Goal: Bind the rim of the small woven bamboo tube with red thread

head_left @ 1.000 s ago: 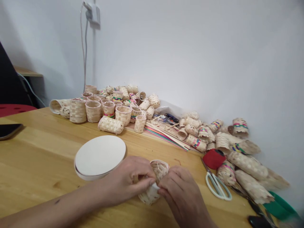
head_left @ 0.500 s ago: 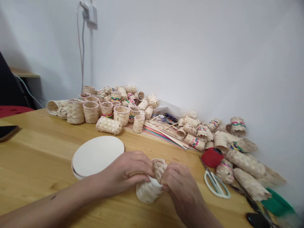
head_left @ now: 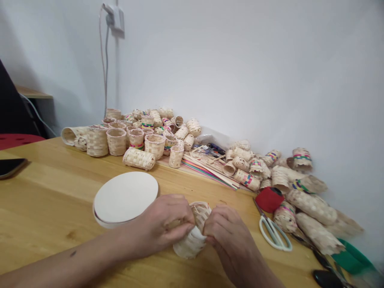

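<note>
A small woven basket [head_left: 189, 247] of pale strips is tilted on the wooden table, its round mouth facing up and away from me. My left hand [head_left: 168, 222] pinches the near left part of its rim, thumb and fingers closed. On the right side of the same rim, my right hand [head_left: 223, 228] is closed too, with its fingertips hidden behind the knuckles. A white band shows along the rim between both hands. Inside the mouth, a thin loose strip sticks up. Left of the basket lies a round white disc [head_left: 126, 196], partly behind my left forearm.
Many woven baskets [head_left: 116, 141] stand and lie along the wall. Flat coloured strips [head_left: 210, 174] lie in the middle. To the right are white-handled scissors [head_left: 274, 234], a red object [head_left: 269, 199] and a green container [head_left: 354, 256]. A phone [head_left: 12, 168] rests at the left edge.
The left thumb and fingers have closed down further over the rim, and that hand has shifted slightly right. The right hand stays at its side of the rim. The view has shifted slightly.
</note>
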### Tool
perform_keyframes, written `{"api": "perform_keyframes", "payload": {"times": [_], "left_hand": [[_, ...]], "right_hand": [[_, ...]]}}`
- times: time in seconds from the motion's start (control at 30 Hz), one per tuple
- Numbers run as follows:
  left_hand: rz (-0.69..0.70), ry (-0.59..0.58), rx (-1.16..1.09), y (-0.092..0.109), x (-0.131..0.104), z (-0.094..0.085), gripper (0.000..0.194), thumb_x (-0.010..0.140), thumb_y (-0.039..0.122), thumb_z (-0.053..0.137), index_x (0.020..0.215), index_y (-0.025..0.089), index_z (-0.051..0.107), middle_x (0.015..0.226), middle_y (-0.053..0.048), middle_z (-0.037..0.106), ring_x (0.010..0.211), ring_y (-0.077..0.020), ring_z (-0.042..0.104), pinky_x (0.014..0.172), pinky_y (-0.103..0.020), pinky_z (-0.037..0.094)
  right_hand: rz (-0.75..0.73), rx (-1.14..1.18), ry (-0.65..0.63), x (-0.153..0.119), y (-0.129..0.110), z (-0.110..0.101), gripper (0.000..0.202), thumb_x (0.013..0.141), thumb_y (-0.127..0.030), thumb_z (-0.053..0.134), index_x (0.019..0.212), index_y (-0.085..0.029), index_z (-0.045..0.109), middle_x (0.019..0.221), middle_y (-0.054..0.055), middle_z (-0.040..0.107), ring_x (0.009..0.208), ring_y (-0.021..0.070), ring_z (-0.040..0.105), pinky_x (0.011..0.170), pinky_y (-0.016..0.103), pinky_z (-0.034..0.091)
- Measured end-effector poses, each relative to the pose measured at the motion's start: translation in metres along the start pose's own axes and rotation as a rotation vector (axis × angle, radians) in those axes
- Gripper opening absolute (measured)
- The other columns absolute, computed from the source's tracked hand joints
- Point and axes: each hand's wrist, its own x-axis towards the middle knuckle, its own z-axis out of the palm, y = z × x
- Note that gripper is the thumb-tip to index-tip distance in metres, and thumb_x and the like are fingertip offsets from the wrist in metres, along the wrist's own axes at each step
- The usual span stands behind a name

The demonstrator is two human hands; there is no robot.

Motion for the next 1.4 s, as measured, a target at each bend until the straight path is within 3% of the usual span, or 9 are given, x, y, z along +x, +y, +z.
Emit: {"api": "perform_keyframes", "payload": {"times": [0.17,0.37,0.57,0.77,0.9,1.2,1.3,1.4], "left_hand": [[-0.003,0.048,0.0,0.003,-0.002,0.002,0.011,0.088,0.012,0.054,0.08,0.016,0.059,0.074,-0.001,0.062,0.07,-0.0124,0.055,0.065,-0.022,0.038],[-0.008,0.092,0.007,0.0,-0.006,0.007,0.011,0.084,0.008,0.057,0.078,0.016,0.059,0.072,0.0,0.062,0.069,-0.0118,0.054,0.066,-0.021,0.038],[0.014,0.093,0.003,0.001,-0.001,0.004,0.01,0.086,0.008,0.057,0.082,0.016,0.062,0.073,-0.001,0.064,0.069,-0.0119,0.054,0.065,-0.021,0.038],[0.091,0.11,-0.006,-0.003,-0.002,-0.002,0.013,0.091,0.011,0.053,0.089,0.016,0.065,0.096,-0.007,0.066,0.088,-0.0159,0.059,0.077,-0.024,0.043],[0.136,0.086,0.043,-0.006,-0.003,-0.003,0.01,0.09,0.013,0.058,0.091,0.017,0.067,0.094,-0.006,0.067,0.083,-0.016,0.057,0.073,-0.025,0.042],[0.016,-0.076,0.015,-0.001,0.0,-0.003,0.016,0.095,0.02,0.05,0.089,0.017,0.065,0.089,-0.004,0.062,0.081,-0.0145,0.057,0.07,-0.022,0.041],[0.0,-0.068,0.036,0.002,-0.003,0.002,0.016,0.096,0.02,0.049,0.088,0.017,0.063,0.087,-0.003,0.061,0.08,-0.0143,0.056,0.07,-0.022,0.04],[0.017,-0.012,0.049,0.005,-0.006,0.009,0.016,0.095,0.02,0.05,0.087,0.017,0.063,0.083,-0.003,0.061,0.076,-0.0139,0.055,0.07,-0.022,0.039]], "right_hand": [[-0.061,-0.047,0.076,0.004,-0.009,-0.006,0.021,0.096,-0.022,0.045,0.112,-0.015,0.056,0.1,0.008,0.067,0.095,0.0199,0.057,0.091,0.037,0.042],[-0.041,-0.12,0.212,0.005,-0.015,0.006,0.01,0.094,-0.02,0.052,0.093,-0.019,0.061,0.076,0.001,0.067,0.071,0.0162,0.055,0.078,0.033,0.042],[0.058,-0.063,0.189,0.004,-0.015,0.012,0.014,0.094,-0.017,0.048,0.085,-0.019,0.058,0.074,0.002,0.064,0.073,0.0174,0.052,0.073,0.032,0.04],[0.06,-0.109,0.148,0.001,-0.01,0.017,0.021,0.097,-0.015,0.039,0.083,-0.019,0.055,0.074,0.003,0.062,0.077,0.0184,0.052,0.075,0.033,0.041],[0.058,-0.087,0.139,-0.001,-0.007,0.018,0.022,0.096,-0.012,0.038,0.08,-0.019,0.053,0.073,0.003,0.061,0.076,0.018,0.052,0.073,0.033,0.041],[0.051,0.008,0.111,0.001,-0.01,0.011,0.02,0.093,-0.01,0.04,0.086,-0.018,0.057,0.078,0.004,0.063,0.08,0.0187,0.054,0.076,0.035,0.044],[-0.012,0.003,0.142,0.002,-0.008,0.005,0.019,0.093,-0.012,0.046,0.107,-0.015,0.058,0.097,0.007,0.067,0.095,0.02,0.056,0.087,0.037,0.044],[-0.022,-0.001,0.161,0.003,-0.007,0.001,0.012,0.094,-0.017,0.05,0.102,-0.017,0.059,0.092,0.006,0.067,0.091,0.0188,0.057,0.086,0.035,0.045]]}}
